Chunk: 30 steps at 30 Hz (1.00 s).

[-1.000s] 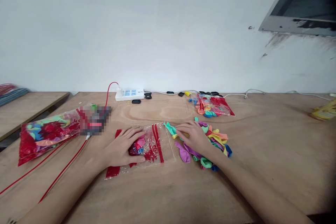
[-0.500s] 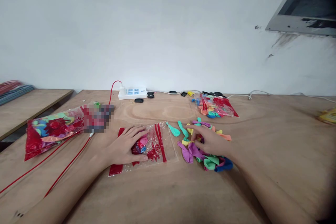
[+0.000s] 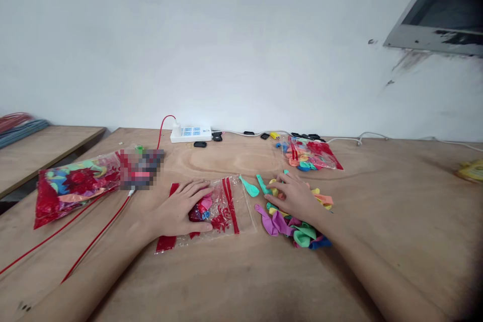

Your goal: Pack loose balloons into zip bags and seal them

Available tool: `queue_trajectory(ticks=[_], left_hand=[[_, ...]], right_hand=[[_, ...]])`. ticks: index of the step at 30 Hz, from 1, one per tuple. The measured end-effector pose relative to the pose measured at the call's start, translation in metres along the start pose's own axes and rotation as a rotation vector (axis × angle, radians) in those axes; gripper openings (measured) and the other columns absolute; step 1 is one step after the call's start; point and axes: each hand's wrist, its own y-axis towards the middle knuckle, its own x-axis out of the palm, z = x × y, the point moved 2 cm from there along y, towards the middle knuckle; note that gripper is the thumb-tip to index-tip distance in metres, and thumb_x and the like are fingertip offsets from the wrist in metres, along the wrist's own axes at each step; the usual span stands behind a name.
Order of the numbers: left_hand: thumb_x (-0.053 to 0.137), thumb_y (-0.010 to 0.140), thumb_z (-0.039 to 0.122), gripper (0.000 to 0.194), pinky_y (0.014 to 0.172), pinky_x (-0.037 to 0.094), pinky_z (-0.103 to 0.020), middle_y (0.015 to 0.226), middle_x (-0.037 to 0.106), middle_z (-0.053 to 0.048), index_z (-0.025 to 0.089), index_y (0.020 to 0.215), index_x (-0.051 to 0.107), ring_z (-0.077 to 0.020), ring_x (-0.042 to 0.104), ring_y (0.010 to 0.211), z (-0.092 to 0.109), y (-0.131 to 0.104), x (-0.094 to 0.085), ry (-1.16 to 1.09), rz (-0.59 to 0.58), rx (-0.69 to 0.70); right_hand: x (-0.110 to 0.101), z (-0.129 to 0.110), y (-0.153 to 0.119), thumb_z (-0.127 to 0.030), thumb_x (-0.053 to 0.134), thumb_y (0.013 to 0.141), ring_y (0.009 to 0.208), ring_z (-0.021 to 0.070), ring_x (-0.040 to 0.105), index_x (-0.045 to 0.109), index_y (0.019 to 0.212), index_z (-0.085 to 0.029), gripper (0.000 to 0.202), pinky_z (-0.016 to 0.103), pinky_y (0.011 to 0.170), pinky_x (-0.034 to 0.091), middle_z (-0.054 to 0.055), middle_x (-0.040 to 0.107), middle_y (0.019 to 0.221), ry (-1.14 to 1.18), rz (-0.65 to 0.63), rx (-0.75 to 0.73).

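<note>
My left hand (image 3: 180,210) lies flat, fingers spread, on a clear zip bag with red stripes (image 3: 226,206) that holds a few balloons. To its right, my right hand (image 3: 296,194) rests palm down on a loose pile of uninflated balloons (image 3: 298,229) in purple, green, yellow, orange and blue. Two teal balloons (image 3: 249,187) lie apart between the bag and the pile, just ahead of my right fingertips. Neither hand grips anything that I can see.
A full bag of balloons (image 3: 73,188) lies at the left beside a red cable (image 3: 90,244). Another bag of balloons (image 3: 311,153) sits behind the pile. A white power strip (image 3: 190,134) and small black items stand by the wall. A yellow packet (image 3: 470,171) is far right.
My right hand moved from the pile's left edge onto its middle, pressing and spreading the balloons. My left hand stayed on the bag. The view shifted slightly.
</note>
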Motion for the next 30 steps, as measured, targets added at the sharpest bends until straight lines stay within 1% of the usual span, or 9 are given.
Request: queue_trajectory(ticks=[4, 8, 11, 14, 19, 21, 24, 26, 30], left_hand=[[0.070, 0.087, 0.077, 0.097, 0.126, 0.028, -0.062, 0.169, 0.041, -0.012, 0.031, 0.165, 0.038, -0.0409, 0.036, 0.155, 0.000, 0.000, 0.000, -0.004, 0.010, 0.004], [0.070, 0.087, 0.078, 0.097, 0.126, 0.029, -0.061, 0.169, 0.041, -0.013, 0.030, 0.166, 0.038, -0.0409, 0.034, 0.156, 0.000, 0.000, 0.000, -0.011, -0.002, -0.013], [0.070, 0.087, 0.078, 0.097, 0.126, 0.028, -0.061, 0.169, 0.040, -0.013, 0.030, 0.165, 0.038, -0.0406, 0.034, 0.156, 0.000, 0.000, 0.000, -0.016, -0.012, -0.020], [0.069, 0.088, 0.078, 0.096, 0.127, 0.027, -0.061, 0.169, 0.040, -0.013, 0.029, 0.165, 0.039, -0.0402, 0.034, 0.156, 0.000, 0.000, -0.001, -0.017, -0.013, -0.018], [0.068, 0.088, 0.079, 0.093, 0.127, 0.027, -0.061, 0.168, 0.041, -0.013, 0.030, 0.163, 0.042, -0.0403, 0.036, 0.155, -0.001, 0.000, 0.000, -0.026, -0.009, 0.001], [0.069, 0.088, 0.078, 0.092, 0.126, 0.028, -0.061, 0.167, 0.043, -0.013, 0.030, 0.162, 0.042, -0.0405, 0.038, 0.154, -0.001, 0.000, 0.001, -0.034, 0.011, 0.008], [0.070, 0.088, 0.077, 0.091, 0.126, 0.030, -0.060, 0.167, 0.044, -0.012, 0.030, 0.162, 0.044, -0.0402, 0.038, 0.154, -0.002, 0.000, 0.001, -0.038, 0.030, 0.026], [0.070, 0.088, 0.077, 0.091, 0.126, 0.030, -0.059, 0.167, 0.044, -0.012, 0.030, 0.162, 0.044, -0.0398, 0.038, 0.154, -0.002, 0.000, 0.001, -0.038, 0.029, 0.031], [0.070, 0.087, 0.077, 0.094, 0.126, 0.030, -0.061, 0.167, 0.043, -0.013, 0.030, 0.164, 0.041, -0.0407, 0.038, 0.154, -0.001, 0.000, 0.001, -0.038, 0.017, 0.009]], right_hand=[[0.002, 0.000, 0.005, -0.036, 0.066, 0.101, 0.093, 0.0255, 0.063, 0.081, 0.087, -0.025, 0.023, 0.038, 0.082, 0.047, 0.008, 0.068, 0.095, -0.001, 0.031, 0.013], [-0.004, 0.000, 0.009, -0.037, 0.065, 0.102, 0.095, 0.0245, 0.063, 0.082, 0.091, -0.026, 0.023, 0.039, 0.086, 0.047, 0.007, 0.069, 0.097, 0.030, 0.069, 0.054], [-0.002, -0.001, 0.011, -0.042, 0.071, 0.097, 0.097, 0.0257, 0.063, 0.082, 0.088, -0.027, 0.021, 0.041, 0.087, 0.046, 0.007, 0.069, 0.099, -0.016, -0.003, 0.058], [0.000, -0.002, 0.012, -0.037, 0.072, 0.096, 0.097, 0.0257, 0.064, 0.081, 0.083, -0.026, 0.021, 0.040, 0.085, 0.047, 0.007, 0.069, 0.098, -0.012, -0.045, 0.055], [-0.011, -0.008, 0.024, -0.046, 0.060, 0.103, 0.093, 0.0273, 0.065, 0.083, 0.094, -0.024, 0.033, 0.043, 0.085, 0.049, 0.009, 0.069, 0.092, 0.122, 0.124, 0.114], [-0.013, -0.012, 0.030, -0.048, 0.056, 0.106, 0.092, 0.0268, 0.066, 0.082, 0.099, -0.023, 0.037, 0.042, 0.083, 0.050, 0.009, 0.070, 0.094, 0.183, 0.142, 0.094], [-0.007, -0.020, 0.034, -0.045, 0.058, 0.106, 0.095, 0.0255, 0.066, 0.081, 0.103, -0.024, 0.032, 0.040, 0.083, 0.050, 0.009, 0.071, 0.101, 0.204, -0.004, -0.036], [-0.001, -0.025, 0.033, -0.042, 0.061, 0.105, 0.098, 0.0255, 0.066, 0.080, 0.099, -0.023, 0.028, 0.041, 0.087, 0.049, 0.008, 0.070, 0.105, 0.161, -0.115, -0.122], [0.003, -0.027, 0.028, -0.042, 0.065, 0.103, 0.105, 0.0273, 0.064, 0.079, 0.094, -0.022, 0.026, 0.043, 0.091, 0.048, 0.009, 0.070, 0.110, 0.103, -0.177, -0.185]])
